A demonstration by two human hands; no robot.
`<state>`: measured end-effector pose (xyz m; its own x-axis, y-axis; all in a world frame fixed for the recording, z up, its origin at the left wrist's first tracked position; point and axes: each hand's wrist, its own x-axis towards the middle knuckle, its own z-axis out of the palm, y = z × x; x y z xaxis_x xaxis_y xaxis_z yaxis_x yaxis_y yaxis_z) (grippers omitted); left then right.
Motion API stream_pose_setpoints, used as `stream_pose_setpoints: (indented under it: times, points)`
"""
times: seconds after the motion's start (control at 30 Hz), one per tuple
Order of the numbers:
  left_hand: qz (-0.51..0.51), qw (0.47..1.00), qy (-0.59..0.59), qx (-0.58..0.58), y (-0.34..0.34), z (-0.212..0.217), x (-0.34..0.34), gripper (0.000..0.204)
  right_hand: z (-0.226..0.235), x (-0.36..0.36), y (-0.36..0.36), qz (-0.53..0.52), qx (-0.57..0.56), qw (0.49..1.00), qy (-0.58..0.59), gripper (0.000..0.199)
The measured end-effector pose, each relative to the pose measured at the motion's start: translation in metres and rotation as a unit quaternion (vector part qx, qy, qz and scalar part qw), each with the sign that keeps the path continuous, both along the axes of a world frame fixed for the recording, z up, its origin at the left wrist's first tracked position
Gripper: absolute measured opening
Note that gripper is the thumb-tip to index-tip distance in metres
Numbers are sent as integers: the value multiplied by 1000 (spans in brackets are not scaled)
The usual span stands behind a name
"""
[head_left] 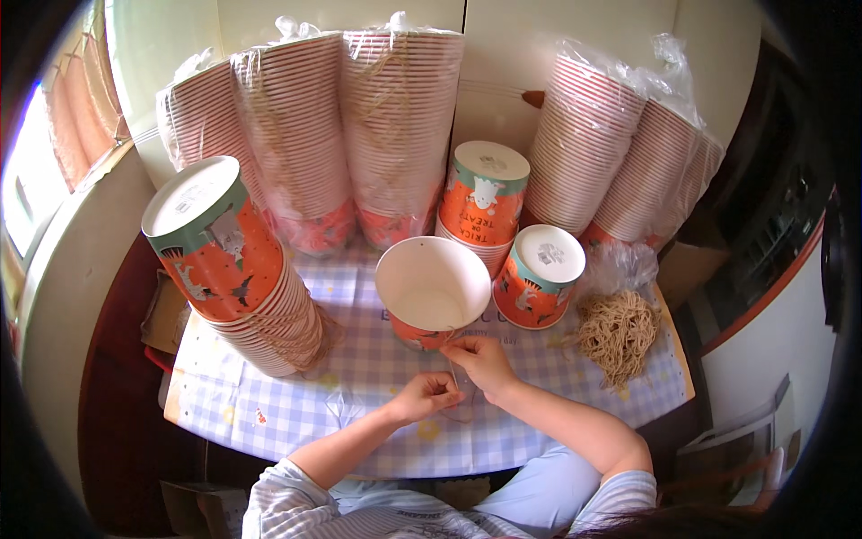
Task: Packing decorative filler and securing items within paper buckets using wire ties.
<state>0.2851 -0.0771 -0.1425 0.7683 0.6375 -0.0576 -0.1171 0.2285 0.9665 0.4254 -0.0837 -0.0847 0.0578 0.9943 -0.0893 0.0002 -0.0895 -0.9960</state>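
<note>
An orange paper bucket [433,292] with a white inside stands upright in the middle of the table, its mouth facing up. My right hand [482,366] is at its near right rim, thumb and finger pinched on a thin string [457,379]. Just left of it and lower, my left hand [427,397] is closed, fingertips pinched on the same string in front of the bucket. Part of the string hangs in a loop below the hands. Whether the string passes through the rim cannot be made out. A small dark hole shows in the bucket's far rim.
A blue checked cloth [350,395] covers the table. Left stands an upside-down bucket stack [220,242] with strings at its lower side. Upside-down buckets [539,277] sit right, beside a tan string heap [618,334]. Several tall plastic-wrapped bucket stacks [395,126] line the back.
</note>
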Motion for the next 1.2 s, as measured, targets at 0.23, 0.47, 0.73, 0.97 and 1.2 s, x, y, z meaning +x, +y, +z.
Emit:
stream_pose_setpoints:
  times: [0.23,0.47,0.73,0.97,1.2]
  points:
    - [-11,1000,3,-9,1,3,-2,17,6,0,-3,23,3,1000,-8,17]
    - [-63,995,16,76,-6,4,1,17,6,7,0,34,-12,999,18,16]
    - [10,998,32,47,-8,1,2,18,15,9,-4,47,-46,998,6,16]
    - [52,991,54,109,-11,0,5,21,2,16,-5,37,19,998,-41,17]
    - [57,987,93,118,-11,-1,3,20,4,14,-6,43,43,983,-173,14]
